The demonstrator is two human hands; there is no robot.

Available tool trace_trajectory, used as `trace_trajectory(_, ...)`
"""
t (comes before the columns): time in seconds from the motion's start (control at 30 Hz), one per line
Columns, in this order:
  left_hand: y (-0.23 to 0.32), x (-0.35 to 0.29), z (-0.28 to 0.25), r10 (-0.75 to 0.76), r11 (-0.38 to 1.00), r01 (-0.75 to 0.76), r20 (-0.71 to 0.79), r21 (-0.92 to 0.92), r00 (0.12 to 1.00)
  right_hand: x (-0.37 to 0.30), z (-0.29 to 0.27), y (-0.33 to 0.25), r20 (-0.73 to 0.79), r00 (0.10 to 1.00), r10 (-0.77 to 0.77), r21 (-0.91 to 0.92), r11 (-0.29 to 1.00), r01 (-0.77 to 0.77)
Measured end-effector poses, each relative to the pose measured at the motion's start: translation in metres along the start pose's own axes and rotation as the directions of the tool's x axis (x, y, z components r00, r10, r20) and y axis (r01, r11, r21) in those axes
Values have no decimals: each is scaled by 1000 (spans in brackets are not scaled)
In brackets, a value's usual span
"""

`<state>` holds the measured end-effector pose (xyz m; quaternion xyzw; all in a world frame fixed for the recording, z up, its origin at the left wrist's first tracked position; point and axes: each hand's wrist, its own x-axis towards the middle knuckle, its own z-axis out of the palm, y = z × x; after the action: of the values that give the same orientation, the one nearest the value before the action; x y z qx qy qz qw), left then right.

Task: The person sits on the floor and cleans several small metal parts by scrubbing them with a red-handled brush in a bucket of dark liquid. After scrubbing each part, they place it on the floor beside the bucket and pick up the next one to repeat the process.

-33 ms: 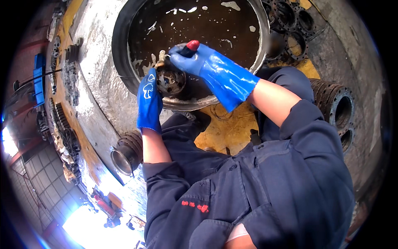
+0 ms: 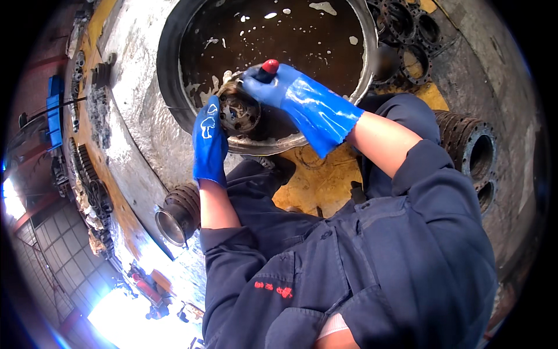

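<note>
Over the near rim of a large round metal basin (image 2: 165, 70), my left hand (image 2: 210, 136), in a blue rubber glove, grips the side of a round, dirty metal part (image 2: 241, 116) with holes around its face. My right hand (image 2: 270, 88), gloved the same, is closed around the black handle of a tool with a red end (image 2: 270, 66). That fist is at the far edge of the metal part. The tool's working end is hidden or blurred there, so its kind cannot be told. Dark liquid (image 2: 302, 52) with patches of foam fills the basin.
Several dark ring-shaped metal parts (image 2: 414, 61) lie right of the basin. Ribbed cylinders (image 2: 465, 136) stand by my right knee, and another ribbed cylinder (image 2: 179, 215) is beside my left forearm. A blue box-like object (image 2: 54, 110) sits at the far left.
My right hand has shifted slightly to the right with the tool. My left hand and the metal part have hardly moved.
</note>
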<state>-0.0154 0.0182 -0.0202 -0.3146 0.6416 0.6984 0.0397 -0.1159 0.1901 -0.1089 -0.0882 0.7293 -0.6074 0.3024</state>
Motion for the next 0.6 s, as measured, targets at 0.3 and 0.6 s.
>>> trace_trajectory(0.3,22,-9,21,225,724,-115,-76,681,971,-49,-17,-32,112,877,-467,-398,788,470)
trace_trajectory(0.6,19,-4,25,273,620,-81,-118,780,955,-38,-13,-66,70,992,106,-537,842,-53)
